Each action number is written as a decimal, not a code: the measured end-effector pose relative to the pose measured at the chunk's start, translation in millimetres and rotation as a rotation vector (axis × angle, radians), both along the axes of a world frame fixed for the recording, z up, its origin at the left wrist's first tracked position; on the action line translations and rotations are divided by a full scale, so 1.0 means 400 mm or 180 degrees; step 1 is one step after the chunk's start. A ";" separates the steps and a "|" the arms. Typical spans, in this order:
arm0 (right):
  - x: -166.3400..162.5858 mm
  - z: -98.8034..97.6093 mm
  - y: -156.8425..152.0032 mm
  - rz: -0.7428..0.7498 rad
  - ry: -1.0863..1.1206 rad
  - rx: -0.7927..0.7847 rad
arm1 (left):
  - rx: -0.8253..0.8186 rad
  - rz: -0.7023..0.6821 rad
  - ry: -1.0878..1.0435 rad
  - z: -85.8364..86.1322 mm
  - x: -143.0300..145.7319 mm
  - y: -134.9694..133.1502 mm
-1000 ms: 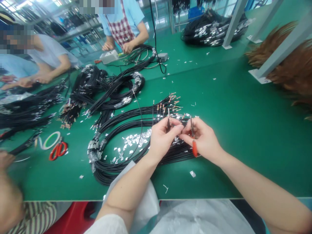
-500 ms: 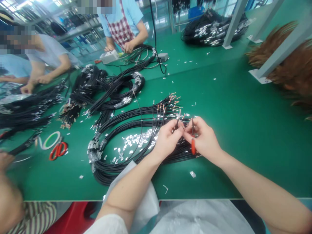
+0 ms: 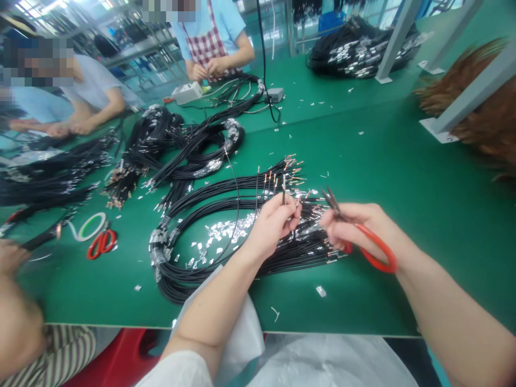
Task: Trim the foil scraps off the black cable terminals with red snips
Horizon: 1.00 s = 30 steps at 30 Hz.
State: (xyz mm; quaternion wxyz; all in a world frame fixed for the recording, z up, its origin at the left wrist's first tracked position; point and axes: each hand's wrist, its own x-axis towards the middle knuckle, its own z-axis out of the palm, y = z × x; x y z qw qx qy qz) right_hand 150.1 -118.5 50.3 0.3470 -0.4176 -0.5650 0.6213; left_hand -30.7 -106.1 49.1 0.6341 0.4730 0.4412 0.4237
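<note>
My left hand [image 3: 274,223] is closed around the end of a black cable [image 3: 284,198], whose stripped tip points up from the fingers. To its right, my right hand [image 3: 355,228] grips a pair of red-handled scissors [image 3: 377,257]; their dark blades [image 3: 331,200] point up and away, apart from the cable. Beneath my left hand lies a looped bundle of black cables [image 3: 201,212], gathered with clear and silvery wrapping at its left bend. Several copper-coloured cable ends [image 3: 292,164] stick out at its far right.
Silvery scraps [image 3: 229,228] litter the green table [image 3: 403,177]. Left of the bundle lie a tape roll [image 3: 91,226] and other red scissors [image 3: 101,244]. More cable coils [image 3: 217,148] lie farther back. Metal posts [image 3: 475,97] stand at right. Co-workers sit at left and across the table.
My right hand has moved right, away from my left hand, and the scissors have swung into clear view. My left hand keeps hold of the cable end.
</note>
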 end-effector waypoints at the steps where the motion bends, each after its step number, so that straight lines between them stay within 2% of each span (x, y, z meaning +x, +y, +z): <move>1: -0.003 0.001 -0.005 0.0197 0.0000 -0.0128 | -0.0083 -0.0007 -0.0133 0.005 -0.003 0.002; 3: -0.014 -0.002 -0.012 0.0425 -0.0082 -0.0294 | -0.0217 -0.0082 -0.0291 0.011 -0.008 0.004; 9: -0.029 -0.010 -0.013 0.0486 -0.0147 -0.0357 | -0.0367 -0.0163 -0.0357 0.016 -0.011 0.001; 14: -0.027 -0.001 -0.013 0.0500 0.0276 -0.0341 | -0.0267 -0.0151 -0.0245 0.018 -0.007 -0.002; 19: -0.030 0.016 -0.019 0.0465 0.0280 -0.0461 | -0.0169 -0.0102 -0.0231 0.013 -0.003 -0.004; 22: -0.027 0.019 -0.019 0.0068 0.0079 -0.0172 | -0.0016 0.0043 -0.0059 -0.004 0.002 0.005; 26: -0.031 0.001 -0.007 -0.0872 -0.0178 0.0764 | 0.0263 0.0340 0.0298 -0.041 0.008 0.021; 28: -0.039 -0.014 0.000 -0.1193 -0.0125 0.1166 | 0.0384 0.0208 0.0475 -0.056 0.011 0.021; 30: -0.048 -0.027 0.004 -0.1463 -0.0053 0.1341 | 0.0350 -0.0046 0.0567 -0.064 0.016 0.014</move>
